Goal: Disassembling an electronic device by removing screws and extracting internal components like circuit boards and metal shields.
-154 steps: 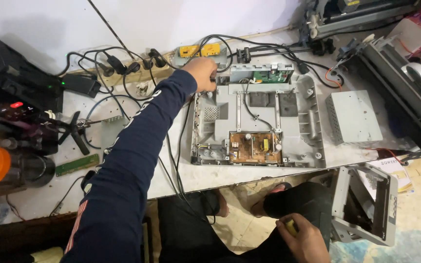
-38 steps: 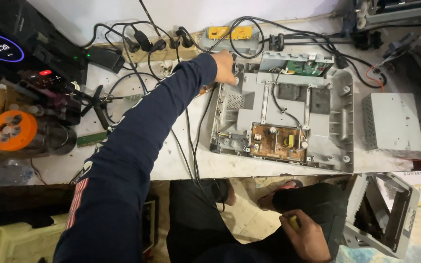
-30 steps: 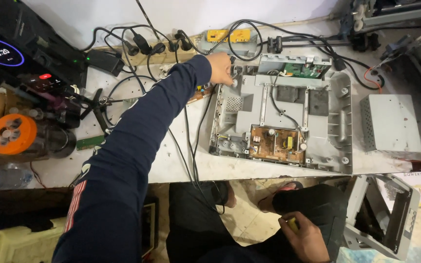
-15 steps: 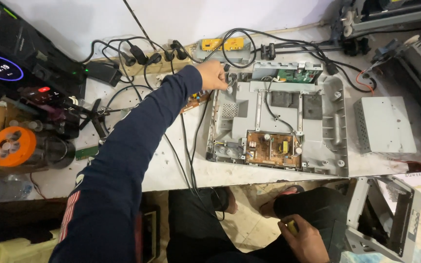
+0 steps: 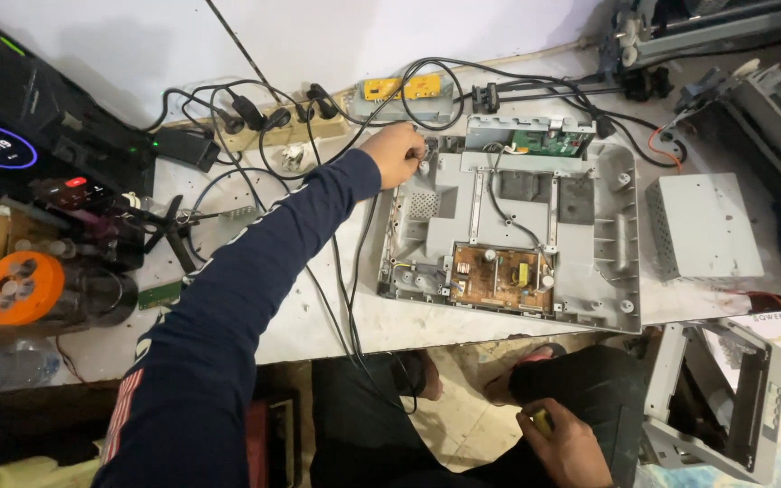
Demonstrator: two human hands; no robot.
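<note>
While my left hand (image 5: 397, 154) is reaching across the counter (image 5: 318, 316), its fingers are curling closed on something small, too hidden to name, at the top left corner of the grey plastic chassis (image 5: 508, 235) lying flat there. I'm keeping my right hand (image 5: 564, 443) low by my knee, gripping a small yellow-tipped object (image 5: 542, 419)

A: Bright, even light falls from above; the white wall (image 5: 336, 45) far off looks washed out.

B: Focus is sharp, soft shadows sit under the cables (image 5: 255, 117), and edges bend slightly.
</note>
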